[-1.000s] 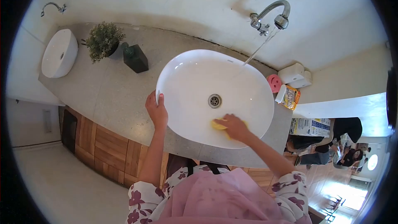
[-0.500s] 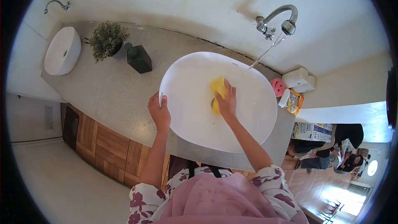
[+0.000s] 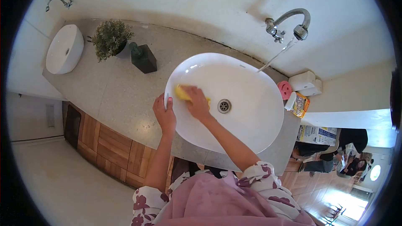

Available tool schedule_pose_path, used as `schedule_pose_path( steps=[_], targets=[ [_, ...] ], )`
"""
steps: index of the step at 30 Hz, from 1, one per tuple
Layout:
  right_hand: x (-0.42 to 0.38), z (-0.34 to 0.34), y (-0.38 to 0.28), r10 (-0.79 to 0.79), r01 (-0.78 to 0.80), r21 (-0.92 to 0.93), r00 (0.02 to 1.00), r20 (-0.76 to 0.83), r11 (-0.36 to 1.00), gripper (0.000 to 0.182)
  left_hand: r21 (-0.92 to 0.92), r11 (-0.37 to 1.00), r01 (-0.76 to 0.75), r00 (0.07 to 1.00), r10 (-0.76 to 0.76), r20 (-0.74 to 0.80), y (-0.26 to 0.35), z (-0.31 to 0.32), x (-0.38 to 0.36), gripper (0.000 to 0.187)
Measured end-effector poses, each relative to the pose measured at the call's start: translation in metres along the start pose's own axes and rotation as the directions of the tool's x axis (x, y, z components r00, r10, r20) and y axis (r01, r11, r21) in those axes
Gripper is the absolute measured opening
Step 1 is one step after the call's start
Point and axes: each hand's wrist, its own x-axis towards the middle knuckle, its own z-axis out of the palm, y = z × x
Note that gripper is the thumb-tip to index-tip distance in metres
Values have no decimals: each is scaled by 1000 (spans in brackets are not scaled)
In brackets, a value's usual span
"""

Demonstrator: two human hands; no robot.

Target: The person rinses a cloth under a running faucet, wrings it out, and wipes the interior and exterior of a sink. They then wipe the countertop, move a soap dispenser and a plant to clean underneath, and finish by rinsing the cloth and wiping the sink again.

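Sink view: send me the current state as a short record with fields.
Left hand: thumb inside, fingers outside the basin's left rim
Right hand: holding yellow cloth, blurred, against the basin's inner left side
Basin: white, oval; drain uncovered
Faucet: running, stream reaching the basin's far edge
Left of basin: dark pump bottle, potted plant
Right of basin: pink item, yellow-orange packet

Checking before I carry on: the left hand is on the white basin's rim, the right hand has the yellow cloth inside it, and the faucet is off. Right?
Not quite: the faucet is on. The head view shows water running from it. The rest holds: left hand on the white basin's rim, right hand with the yellow cloth inside.
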Motion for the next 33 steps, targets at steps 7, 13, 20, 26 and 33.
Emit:
schedule_pose_path(
  steps=[7, 13, 20, 26, 33],
  targets=[
    [-88, -65, -39, 58, -128, 143, 907, 417, 981, 59, 37, 999, -36, 999, 36, 0, 3, -2, 0, 31],
    [-139, -130, -26, 159, -170, -26, 849, 503, 985, 57, -9, 1000, 23, 999, -23, 40, 11, -5, -1, 30],
    [-142, -129, 9, 209, -67, -310, 866, 453, 948, 55, 57, 998, 19, 1000, -19, -2, 4, -1, -1, 31],
    [-126, -106, 46, 7, 101, -441, 971, 237, 892, 51, 53, 998, 32, 999, -31, -10, 6, -1, -2, 33],
    [-119, -107, 47, 69, 2, -487, 989, 128, 874, 57, 90, 996, 9, 1000, -8, -12, 8, -2, -3, 34]
  ],
)
